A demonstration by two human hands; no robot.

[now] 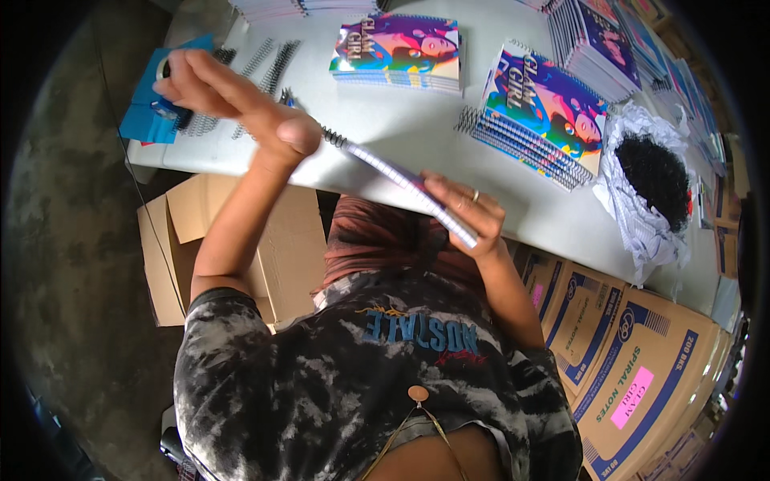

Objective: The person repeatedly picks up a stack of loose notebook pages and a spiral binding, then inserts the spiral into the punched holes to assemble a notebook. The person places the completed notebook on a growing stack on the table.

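Note:
My right hand (464, 210) grips a thin notebook (405, 186) edge-on, held over the near edge of the white table (401, 132). A black spiral coil (330, 136) sticks out of the notebook's far end. My left hand (233, 96) is raised at that coil end, fingers stretched out toward the loose black coils (269, 68) on the table; whether it pinches the coil I cannot tell. Two stacks of colourful spiral notebooks, one (399, 48) in the middle and one (541, 112) to the right, lie beyond.
A blue sheet with a tape roll (152, 104) lies at the table's left end. A white wrap holding a black clump (654, 172) sits at right, more notebook stacks (597, 36) behind. Cardboard boxes stand under the table: an open one (233, 248) left, printed ones (642, 361) right.

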